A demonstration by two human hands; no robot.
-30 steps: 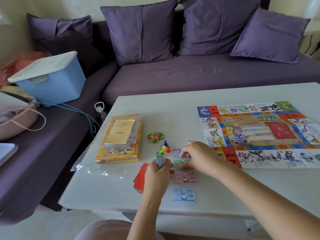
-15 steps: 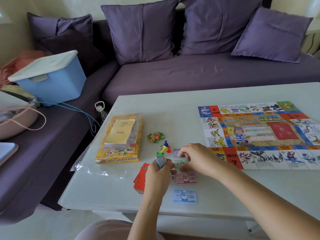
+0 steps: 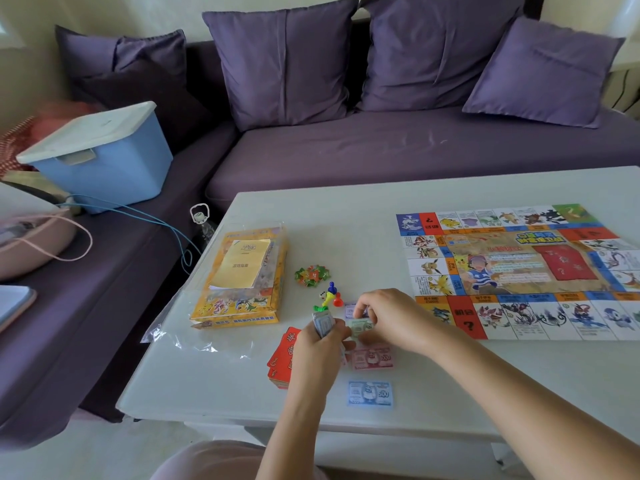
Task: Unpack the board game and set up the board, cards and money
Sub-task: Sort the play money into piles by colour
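Observation:
The colourful game board (image 3: 519, 271) lies unfolded on the right of the white table (image 3: 346, 216). My left hand (image 3: 320, 344) grips a stack of play money (image 3: 322, 323) upright. My right hand (image 3: 388, 317) pinches a green note (image 3: 361, 326) beside that stack. A pink note (image 3: 374, 357) and a blue 500 note (image 3: 370, 393) lie flat below the hands, a pale purple note (image 3: 349, 309) above them. Red cards (image 3: 282, 355) sit partly hidden behind my left wrist. Coloured pawns (image 3: 329, 296) stand just above my hands.
The yellow game box (image 3: 239, 306) with a booklet on it lies in a clear plastic wrap at the table's left. A small star-shaped spinner (image 3: 311, 274) sits beside it. A purple sofa (image 3: 381, 147) with cushions runs behind, bearing a blue lidded bin (image 3: 104, 161).
My right hand has shifted slightly toward the stack with the green note. The left hand keeps the money stack in the same place.

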